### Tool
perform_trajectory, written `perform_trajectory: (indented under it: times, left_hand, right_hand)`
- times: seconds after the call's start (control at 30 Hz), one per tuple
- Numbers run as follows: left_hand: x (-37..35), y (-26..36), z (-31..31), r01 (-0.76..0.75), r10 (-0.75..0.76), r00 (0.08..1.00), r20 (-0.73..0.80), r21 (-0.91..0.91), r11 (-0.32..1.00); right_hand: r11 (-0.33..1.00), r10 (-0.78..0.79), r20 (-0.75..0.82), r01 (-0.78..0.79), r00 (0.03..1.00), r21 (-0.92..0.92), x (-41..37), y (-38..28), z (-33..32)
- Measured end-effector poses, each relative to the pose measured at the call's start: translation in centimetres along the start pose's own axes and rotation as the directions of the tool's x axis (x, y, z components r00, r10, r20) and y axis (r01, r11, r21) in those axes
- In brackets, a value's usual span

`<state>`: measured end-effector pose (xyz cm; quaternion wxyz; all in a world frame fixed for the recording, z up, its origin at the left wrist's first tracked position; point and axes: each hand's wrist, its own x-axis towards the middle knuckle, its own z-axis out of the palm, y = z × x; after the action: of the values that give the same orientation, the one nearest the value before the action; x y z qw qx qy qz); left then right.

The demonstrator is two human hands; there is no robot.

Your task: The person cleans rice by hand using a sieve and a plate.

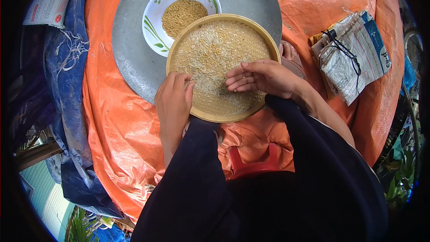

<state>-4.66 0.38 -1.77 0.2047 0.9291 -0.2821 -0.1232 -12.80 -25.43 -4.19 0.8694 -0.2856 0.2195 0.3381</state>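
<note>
A round woven bamboo tray point(272, 45) holds a thin spread of pale rice grains point(210, 56) mixed with yellow unhusked ones. My left hand point(172, 101) is at the tray's lower left rim, fingers curled, with thumb and forefinger tips close together. Something small and pale shows at those tips, too small to name. Over the right half of the tray is my right hand point(264, 78), fingers stretched out above the grains and thumb apart, gripping nothing. Behind the tray, a white bowl with green leaf patterns point(152, 22) contains a heap of brown-yellow unhusked rice point(183, 15).
Bowl and tray's far part overlie a round grey metal board point(130, 58). Orange tarpaulin point(116, 143) covers the ground, with blue tarpaulin point(69, 94) at left. A folded white sack with black cord point(349, 58) lies right. A red stool point(253, 166) shows between my legs.
</note>
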Motion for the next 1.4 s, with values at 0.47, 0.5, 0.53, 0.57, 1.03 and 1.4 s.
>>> perform_trajectory:
  times: [0.47, 0.5, 0.53, 0.57, 1.03, 1.4]
  left_hand:
    - [0.2, 0.2, 0.0, 0.043, -0.045, 0.999, 0.008, 0.109, 0.993]
    - [0.2, 0.3, -0.1, 0.025, -0.025, 1.0, -0.005, 0.142, 0.989]
    - [0.3, 0.5, -0.1, 0.007, -0.004, 1.0, -0.017, 0.175, 0.985]
    - [0.3, 0.7, 0.0, -0.011, 0.017, 0.999, -0.028, 0.206, 0.978]
    - [0.1, 0.5, 0.9, -0.042, 0.063, 0.995, -0.077, 0.258, 0.965]
    - [0.8, 1.0, -0.1, -0.077, 0.058, 0.996, 0.066, 0.335, 0.939]
  right_hand:
    - [0.999, -0.032, -0.011, 0.032, 0.999, 0.011, -0.2, -0.2, -0.1]
    - [0.999, -0.034, -0.012, 0.034, 0.999, 0.006, -0.1, -0.2, 0.0]
    - [0.999, -0.035, -0.01, 0.035, 0.999, 0.004, -0.1, -0.2, 0.0]
    - [0.999, -0.036, -0.009, 0.036, 0.999, 0.001, 0.0, -0.2, -0.1]
    - [0.999, -0.027, 0.005, 0.028, 1.0, -0.037, -0.2, -0.1, -0.5]
    - [0.989, -0.127, -0.022, 0.125, 0.992, -0.075, -2.2, -1.2, 0.5]
